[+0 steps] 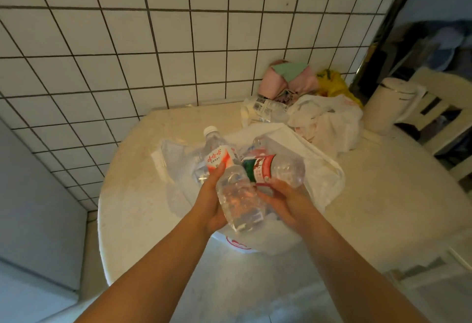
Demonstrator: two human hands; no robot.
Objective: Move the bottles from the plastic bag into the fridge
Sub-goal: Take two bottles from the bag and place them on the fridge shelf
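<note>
Above the open bag [321, 169], the left hand [212, 202] grips an orange-label bottle [229, 182], cap pointing away; the right hand [278, 197] clasps a red-label bottle [273, 169] lying crosswise; fridge unseen.

Both hands are working over the open plastic bag [319, 169] in the middle of the table [143, 182], each holding a bottle, and the two bottles are crowding each other there. Bare tabletop is lying open along the table's left edge and near edge, giving room to pass. Toward the far right corner, a crumpled white bag [329, 121], a lying bottle [265, 110] and pink and yellow bundles [293, 77] are blocking the way. The tiled wall [153, 42] is closing off the far side.
</note>
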